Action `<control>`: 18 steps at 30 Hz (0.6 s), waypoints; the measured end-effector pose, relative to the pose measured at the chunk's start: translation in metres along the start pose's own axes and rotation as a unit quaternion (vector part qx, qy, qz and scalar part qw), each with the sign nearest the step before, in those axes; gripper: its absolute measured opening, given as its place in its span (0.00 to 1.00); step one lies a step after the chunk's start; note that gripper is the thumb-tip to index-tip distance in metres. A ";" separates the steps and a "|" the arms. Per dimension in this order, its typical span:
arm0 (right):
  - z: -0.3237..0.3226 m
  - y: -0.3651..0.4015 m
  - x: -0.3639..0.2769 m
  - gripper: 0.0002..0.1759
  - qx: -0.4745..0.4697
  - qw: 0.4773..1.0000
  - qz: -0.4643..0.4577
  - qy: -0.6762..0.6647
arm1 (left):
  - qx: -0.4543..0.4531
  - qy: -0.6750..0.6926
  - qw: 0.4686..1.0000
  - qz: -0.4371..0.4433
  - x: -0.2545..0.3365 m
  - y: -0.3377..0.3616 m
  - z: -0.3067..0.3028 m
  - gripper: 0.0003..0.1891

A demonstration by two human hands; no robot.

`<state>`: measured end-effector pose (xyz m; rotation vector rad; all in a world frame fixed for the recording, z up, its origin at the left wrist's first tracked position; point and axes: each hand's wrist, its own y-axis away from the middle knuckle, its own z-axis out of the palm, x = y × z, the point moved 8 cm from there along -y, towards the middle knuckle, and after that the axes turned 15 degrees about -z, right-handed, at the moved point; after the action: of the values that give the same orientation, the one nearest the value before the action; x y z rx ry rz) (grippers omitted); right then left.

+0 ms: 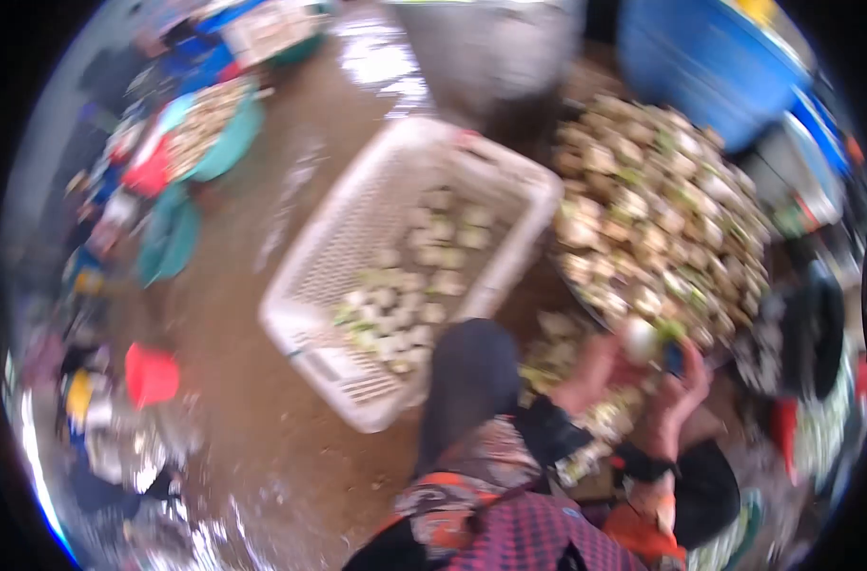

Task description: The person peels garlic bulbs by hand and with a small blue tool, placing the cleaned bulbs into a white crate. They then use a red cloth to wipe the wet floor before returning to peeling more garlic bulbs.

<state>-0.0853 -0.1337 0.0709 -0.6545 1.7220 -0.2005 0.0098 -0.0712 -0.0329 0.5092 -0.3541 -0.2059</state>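
My left hand (590, 376) is closed around a pale round root vegetable (637, 340), turnip-like, with a green end. Close beside it, my right hand (681, 390) grips a small tool with a dark blue handle (674, 359). Blur hides the tool's blade or tip. Just beyond both hands rises a big heap of brownish, unpeeled root vegetables (662, 209). Pale peelings (600, 423) lie below and between my forearms. To the left, a white plastic crate (367, 417) holds several peeled white vegetables (395, 314).
A blue tub (709, 71) and a grey metal container (490, 48) stand behind the heap and crate. A red bowl-like container (152, 374) sits on the wet brown floor (253, 381). Farther left is a green basin (229, 138) of vegetables, near blurred people.
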 end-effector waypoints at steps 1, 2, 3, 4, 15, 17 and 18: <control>0.000 0.004 0.002 0.26 -0.018 0.996 -0.023 0.081 | 0.020 0.003 1.000 -0.019 -0.005 -0.007 -0.009 0.26; 0.010 0.003 -0.005 0.26 0.007 1.000 0.013 -0.017 | 0.025 0.017 1.000 -0.002 0.001 -0.001 -0.005 0.23; 0.012 0.005 -0.002 0.26 -0.011 1.000 0.007 0.009 | 0.015 -0.019 1.000 0.003 0.007 0.007 0.002 0.23; 0.012 0.007 0.004 0.25 -0.034 0.999 0.003 0.025 | 0.011 -0.054 0.998 0.018 0.011 0.012 0.005 0.23; -0.008 0.037 0.082 0.21 -0.323 0.872 0.104 0.353 | -0.066 0.004 0.998 -0.003 0.008 0.013 0.012 0.25; -0.014 0.027 0.062 0.19 -0.271 0.933 0.132 0.195 | -0.037 -0.020 0.999 -0.004 0.008 0.013 0.010 0.23; -0.016 0.019 0.049 0.19 -0.240 0.953 0.144 0.114 | -0.024 -0.033 0.999 -0.006 0.007 0.013 0.010 0.22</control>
<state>-0.1125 -0.1469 0.0251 -0.7388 2.0891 0.3752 0.0134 -0.0663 -0.0163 0.4587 -0.4101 -0.2425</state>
